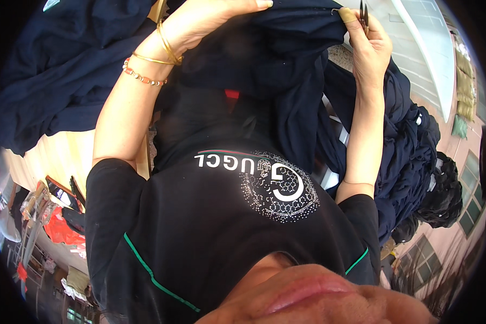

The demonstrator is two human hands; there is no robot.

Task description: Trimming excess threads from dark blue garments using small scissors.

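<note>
Dark navy cloth (297, 32) stretches across the top of the view and hangs over my lap. My left hand (216, 13), with gold bangles at the wrist, lies against its upper part. The thumb reaches out over the cloth; the other fingers are cut off by the frame's edge, so their grip is hidden. At the cloth's upper right corner my right hand (370, 46) is closed, its wrapped thumb pinching the edge where a short thread end shows. Small dark-bladed thread snips (364, 16) stick up from between its fingers.
More navy cloth (54, 75) is heaped over a pale wooden table (65, 154) at left, where a phone (63, 193) lies. Large bundles of dark fabric (405, 162) are piled at right, below a white curved panel (429, 48). A red bag (62, 227) sits at lower left.
</note>
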